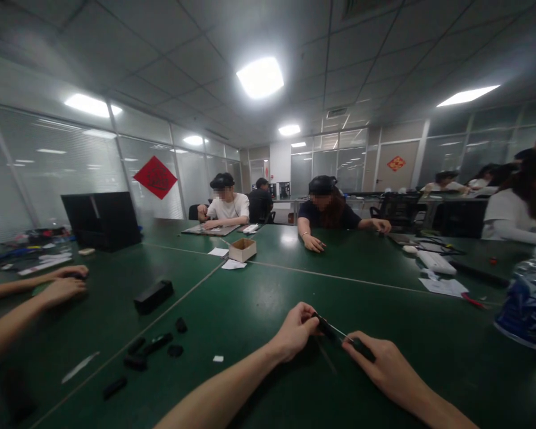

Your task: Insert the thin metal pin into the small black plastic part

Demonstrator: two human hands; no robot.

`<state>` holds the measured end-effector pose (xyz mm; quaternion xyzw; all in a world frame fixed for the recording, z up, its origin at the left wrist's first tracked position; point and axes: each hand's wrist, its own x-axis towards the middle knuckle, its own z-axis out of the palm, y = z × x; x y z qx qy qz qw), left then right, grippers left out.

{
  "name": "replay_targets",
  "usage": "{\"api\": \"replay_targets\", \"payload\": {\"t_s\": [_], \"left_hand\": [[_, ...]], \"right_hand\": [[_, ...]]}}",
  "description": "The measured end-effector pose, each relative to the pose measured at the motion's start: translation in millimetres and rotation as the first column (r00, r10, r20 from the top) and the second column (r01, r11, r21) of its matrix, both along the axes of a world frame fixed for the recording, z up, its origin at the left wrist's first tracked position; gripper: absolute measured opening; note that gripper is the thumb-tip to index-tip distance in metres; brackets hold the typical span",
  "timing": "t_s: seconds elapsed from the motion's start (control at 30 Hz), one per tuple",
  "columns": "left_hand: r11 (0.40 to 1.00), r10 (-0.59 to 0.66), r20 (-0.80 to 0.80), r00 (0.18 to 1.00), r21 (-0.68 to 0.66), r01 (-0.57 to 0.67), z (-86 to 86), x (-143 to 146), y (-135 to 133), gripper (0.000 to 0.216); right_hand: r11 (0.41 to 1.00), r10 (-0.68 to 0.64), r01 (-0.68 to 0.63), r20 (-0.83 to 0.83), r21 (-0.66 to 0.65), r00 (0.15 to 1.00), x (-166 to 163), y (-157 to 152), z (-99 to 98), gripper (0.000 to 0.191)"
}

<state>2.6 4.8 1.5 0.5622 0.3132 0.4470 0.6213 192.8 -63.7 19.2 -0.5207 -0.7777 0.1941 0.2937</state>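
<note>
Here, taking the spot between the two hands as the clock's centre and straight ahead as 12, the left hand [297, 332] has its thumb and fingers pinched on a slim black part [332, 331], which sits right at that centre, above the green tabletop [268, 298]. The right hand [382, 363], towards 4 o'clock, is closed around the dark handle of a screwdriver [364, 350]; its thin metal shaft points to 10 o'clock, along the black part, and ends by the left fingertips, where contact is too small to make out. The hands themselves are near each other but apart. At 9 o'clock lie a white paper scrap [218, 358] and, farther out, a scatter of small black pieces [158, 342], with an oblong black box [153, 297] between 9 and 10. An open cardboard box [241, 251] stands between 10 and 11, on the far side of a table seam. At 12 o'clock rests the hand of a co-worker [313, 243] seated opposite. A white power strip [435, 262] lies near 2, and a large blue-labelled water bottle [527, 304] is near 3.
</note>
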Motion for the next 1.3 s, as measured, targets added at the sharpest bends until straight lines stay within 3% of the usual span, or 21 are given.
{"api": "replay_targets", "payload": {"t_s": [0.2,0.63,1.0,1.3], "left_hand": [[1.0,0.028,-0.095,0.995,0.002,-0.028,-4.8,-0.6,3.5,0.019],[0.982,0.098,0.125,0.987,-0.171,-0.076,-1.8,3.1,5.4,0.043],[0.981,0.187,0.025,0.982,-0.052,-0.185,1.0,1.5,1.5,0.043],[0.989,0.148,0.035,0.988,0.02,-0.149,0.6,1.8,2.7,0.037]], "right_hand": [[0.999,0.009,-0.01,-0.018,-0.033,1.0,0.4,0.8,0.3,0.032],[0.999,-0.044,0.044,0.048,0.0,0.998,3.1,4.2,-5.9,0.031],[0.998,-0.066,0.065,0.056,0.019,0.996,6.2,5.4,-6.5,0.038],[0.999,-0.028,0.026,0.099,0.028,0.995,4.1,2.5,-4.6,0.037]]}}
